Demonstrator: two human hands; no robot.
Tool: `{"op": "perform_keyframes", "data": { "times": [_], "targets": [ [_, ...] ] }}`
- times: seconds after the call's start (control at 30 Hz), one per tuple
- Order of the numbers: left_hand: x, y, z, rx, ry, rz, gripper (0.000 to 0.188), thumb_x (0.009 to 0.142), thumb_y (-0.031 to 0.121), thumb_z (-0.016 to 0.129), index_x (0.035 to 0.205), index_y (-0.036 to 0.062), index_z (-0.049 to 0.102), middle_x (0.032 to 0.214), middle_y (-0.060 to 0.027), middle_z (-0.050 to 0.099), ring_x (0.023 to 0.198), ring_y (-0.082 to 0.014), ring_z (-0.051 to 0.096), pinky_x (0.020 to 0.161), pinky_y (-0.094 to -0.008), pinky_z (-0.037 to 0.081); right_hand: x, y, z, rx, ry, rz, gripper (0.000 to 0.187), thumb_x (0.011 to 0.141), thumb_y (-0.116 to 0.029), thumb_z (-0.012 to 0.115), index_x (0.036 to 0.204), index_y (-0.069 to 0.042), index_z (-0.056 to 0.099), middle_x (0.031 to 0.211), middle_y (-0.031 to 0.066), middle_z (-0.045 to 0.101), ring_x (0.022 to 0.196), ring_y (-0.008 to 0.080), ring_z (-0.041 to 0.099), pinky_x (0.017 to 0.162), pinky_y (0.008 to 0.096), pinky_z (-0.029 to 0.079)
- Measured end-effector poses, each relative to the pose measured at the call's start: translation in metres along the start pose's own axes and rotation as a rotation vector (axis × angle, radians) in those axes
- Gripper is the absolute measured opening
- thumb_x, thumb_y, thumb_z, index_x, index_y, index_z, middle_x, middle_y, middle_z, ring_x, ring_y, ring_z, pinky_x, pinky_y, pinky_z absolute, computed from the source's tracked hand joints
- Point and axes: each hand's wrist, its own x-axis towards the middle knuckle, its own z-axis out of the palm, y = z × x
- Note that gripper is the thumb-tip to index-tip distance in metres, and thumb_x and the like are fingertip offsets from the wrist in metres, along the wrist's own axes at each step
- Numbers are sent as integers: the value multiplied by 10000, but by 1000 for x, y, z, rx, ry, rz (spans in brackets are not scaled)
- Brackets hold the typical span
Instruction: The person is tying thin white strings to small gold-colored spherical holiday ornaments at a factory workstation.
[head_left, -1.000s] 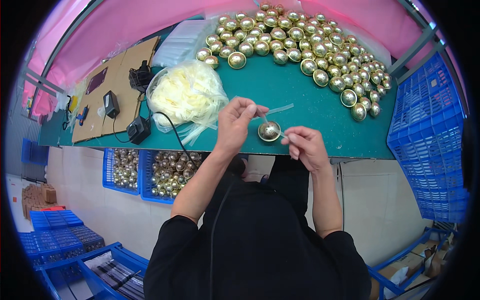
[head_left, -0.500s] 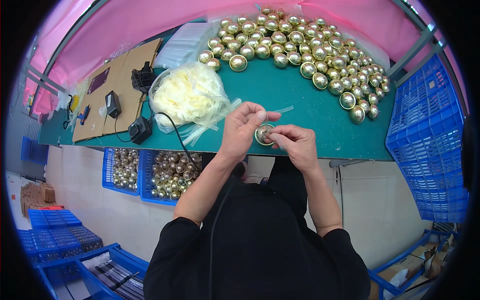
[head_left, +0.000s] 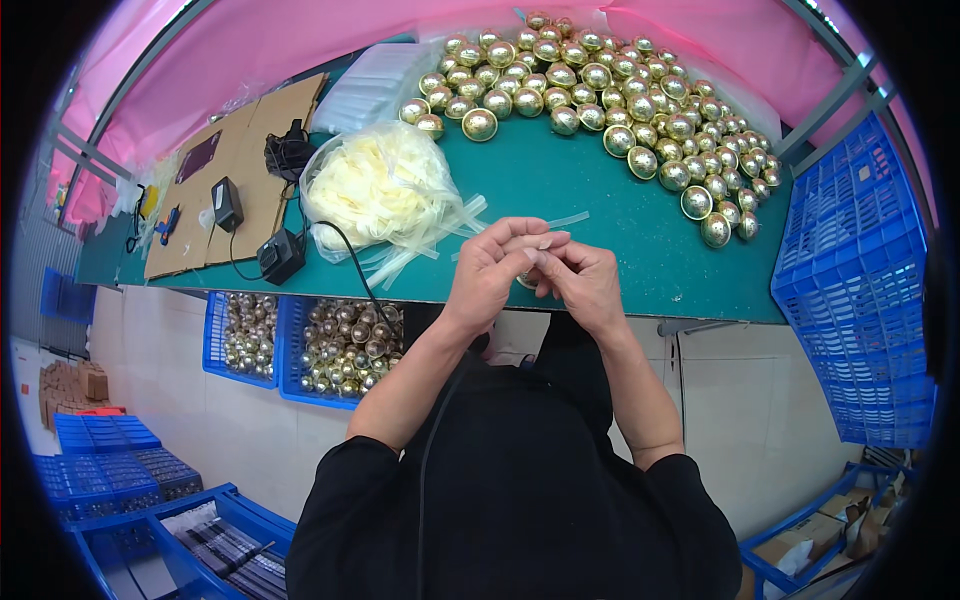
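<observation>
Green worktop [head_left: 600, 215] under pink sheeting carries a heap of gold balls [head_left: 610, 90] beyond the grip and a clear bag of pale strips [head_left: 385, 185] off to its left, with blue crates [head_left: 860, 290] at the right. A second ago the hands were apart with one gold ball [head_left: 527, 280] plain between them; now the left hand [head_left: 490, 270] and right hand [head_left: 585, 280] have closed together over it at the worktop's near edge, so only a sliver shows. Both sets of fingers pinch at a pale strip [head_left: 540, 242] above the ball, which suggests the fitting is under way.
</observation>
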Motion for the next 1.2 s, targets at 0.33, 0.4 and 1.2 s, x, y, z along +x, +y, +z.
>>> {"op": "perform_keyframes", "data": {
  "times": [0.33,0.4,1.2],
  "targets": [
    [-2,2,8,99,46,-32,351,1038,96,649,1330,-85,580,1178,-181,758,1020,-156,711,870,-290,580,-4,-4,-4,33,-22,68,191,984,-147,731,918,30,757,774,44,727,644,78,641,563,239,470],
    [-1,1,8,141,58,13,347,1039,94,646,1333,-80,581,1173,-171,762,1023,-147,710,890,-290,574,-6,-1,-11,-15,42,18,151,971,-118,737,930,25,761,782,36,718,641,72,621,564,236,458],
    [3,19,17,648,26,97,131,953,61,714,1062,15,773,901,-54,757,790,-98,652,684,-273,498,1,-56,-28,-357,65,-408,41,986,-16,669,962,10,690,844,28,620,655,71,536,565,230,418]
  ]
}}
